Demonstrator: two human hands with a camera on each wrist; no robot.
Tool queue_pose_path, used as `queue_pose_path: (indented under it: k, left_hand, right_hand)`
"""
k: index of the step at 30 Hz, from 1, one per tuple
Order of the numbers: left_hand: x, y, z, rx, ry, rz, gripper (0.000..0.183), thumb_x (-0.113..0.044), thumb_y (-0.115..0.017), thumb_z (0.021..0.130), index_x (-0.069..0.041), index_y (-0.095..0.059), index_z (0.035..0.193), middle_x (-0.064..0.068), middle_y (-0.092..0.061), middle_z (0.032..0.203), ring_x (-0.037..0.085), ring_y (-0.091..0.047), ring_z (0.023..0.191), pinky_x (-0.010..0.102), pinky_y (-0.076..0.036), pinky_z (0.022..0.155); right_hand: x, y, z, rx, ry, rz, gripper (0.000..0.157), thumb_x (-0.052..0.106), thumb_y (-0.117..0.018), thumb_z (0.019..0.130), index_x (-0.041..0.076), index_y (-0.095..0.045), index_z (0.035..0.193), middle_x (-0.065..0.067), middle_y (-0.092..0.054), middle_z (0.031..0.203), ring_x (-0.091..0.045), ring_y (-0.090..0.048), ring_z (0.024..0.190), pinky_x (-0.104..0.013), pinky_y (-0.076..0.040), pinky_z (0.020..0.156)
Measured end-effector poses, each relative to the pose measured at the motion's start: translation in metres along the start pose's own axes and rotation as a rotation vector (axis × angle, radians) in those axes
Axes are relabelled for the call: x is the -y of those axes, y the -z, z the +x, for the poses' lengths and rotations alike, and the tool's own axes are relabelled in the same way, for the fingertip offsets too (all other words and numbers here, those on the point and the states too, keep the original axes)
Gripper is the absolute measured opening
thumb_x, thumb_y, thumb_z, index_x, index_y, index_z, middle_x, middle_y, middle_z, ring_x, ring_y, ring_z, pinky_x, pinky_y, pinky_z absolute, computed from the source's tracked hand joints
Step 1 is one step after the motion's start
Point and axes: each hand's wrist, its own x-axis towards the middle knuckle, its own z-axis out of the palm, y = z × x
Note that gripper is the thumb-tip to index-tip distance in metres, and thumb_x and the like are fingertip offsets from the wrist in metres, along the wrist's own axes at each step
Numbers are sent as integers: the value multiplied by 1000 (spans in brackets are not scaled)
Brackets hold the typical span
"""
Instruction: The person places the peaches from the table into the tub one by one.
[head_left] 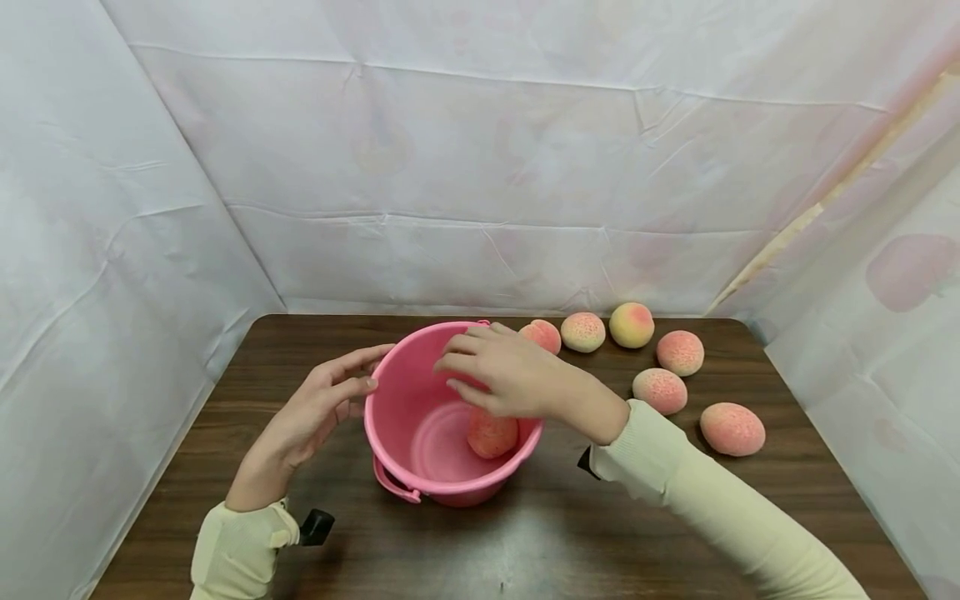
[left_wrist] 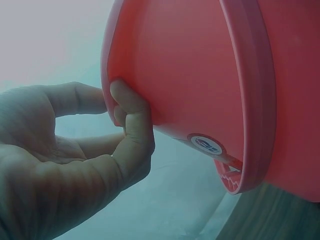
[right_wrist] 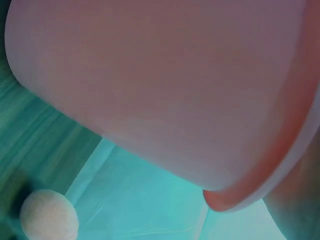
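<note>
A pink bucket (head_left: 405, 400) stands on the dark wooden table, its mouth tilted toward me. At its left side my left hand (head_left: 315, 404) holds the rim; in the left wrist view, bent fingers (left_wrist: 135, 132) press the outer wall just below the rim. My right hand (head_left: 506, 371) hangs over the bucket's mouth with loosely bent fingers and nothing visible in them. Inside the bucket, below that hand, lies a peach (head_left: 492, 435), partly covered by the hand. The right wrist view shows mostly the bucket's outer wall (right_wrist: 150, 90); the right fingers are hidden there.
Several more peaches curve around the bucket's right side, among them a yellowish one (head_left: 632, 325) at the back and a pink one (head_left: 732, 429) farthest right. The bucket's handle (head_left: 393, 483) hangs at its front left. White sheeting (head_left: 480, 167) encloses the table (head_left: 585, 533).
</note>
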Motion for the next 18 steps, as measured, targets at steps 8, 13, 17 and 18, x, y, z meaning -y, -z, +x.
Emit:
queue_pose_path:
  k: [8, 13, 17, 18]
  left_hand:
    - [0, 1, 0, -3, -5, 1, 51, -9, -53, 100, -8, -40, 149, 19, -47, 133, 22, -67, 105, 42, -61, 83]
    - [1, 1, 0, -7, -6, 0, 51, -9, -53, 100, -8, -40, 149, 18, -48, 133, 23, -67, 107, 43, -61, 84]
    - [1, 0, 1, -8, -4, -1, 51, -8, -53, 99, -8, -40, 149, 19, -47, 134, 24, -67, 107, 43, -61, 85]
    - [1, 0, 1, -8, -5, 0, 51, -8, -53, 100, -8, -40, 149, 19, -47, 135, 24, -67, 107, 43, -61, 85]
  right_hand:
    - [-9, -5, -9, -157, -109, -14, 25, 26, -52, 99, 24, -65, 121, 6, -61, 123, -18, -52, 119, -38, -45, 99]
    - [-17, -6, -14, -220, -165, -47, 28, 24, -51, 99, 21, -64, 125, 3, -59, 125, -19, -51, 116, -39, -43, 102]
    - [-26, -6, -17, -279, -206, -87, 30, 23, -51, 99, 19, -63, 126, 0, -59, 126, -21, -51, 118, -40, -45, 102]
    - [-28, -7, -18, -291, -214, -94, 30, 23, -51, 99, 18, -64, 126, -1, -60, 126, -21, -51, 118, -41, -45, 103]
